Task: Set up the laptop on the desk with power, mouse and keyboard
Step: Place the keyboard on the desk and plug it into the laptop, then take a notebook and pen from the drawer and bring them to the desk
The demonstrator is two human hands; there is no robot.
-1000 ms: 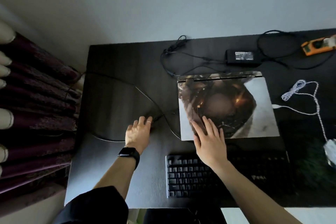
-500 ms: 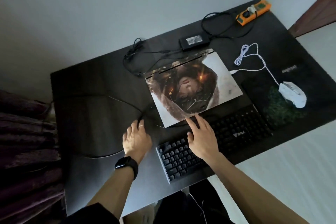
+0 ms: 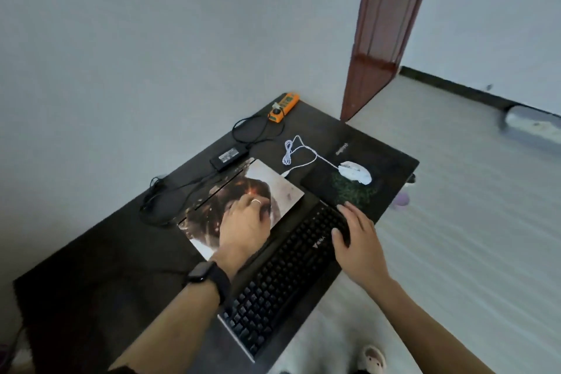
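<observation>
The closed laptop, its lid covered by a picture skin, lies on the black desk. My left hand, with a ring and a black watch on the wrist, rests on the lid with its fingers slightly curled. In front of the laptop lies the black keyboard. My right hand lies spread over its right end. A white mouse sits on a dark mouse pad, and its white cable runs to the laptop's right side. Behind the laptop is the black power adapter.
An orange power strip lies at the desk's far corner with a black cord looping to the adapter. More black cable coils left of the laptop. A brown door frame stands beyond the desk. Pale floor lies to the right.
The view has swung right. My left hand moved from the desk by the cable onto the laptop lid. My right hand slid from the laptop's front edge to the keyboard's right end.
</observation>
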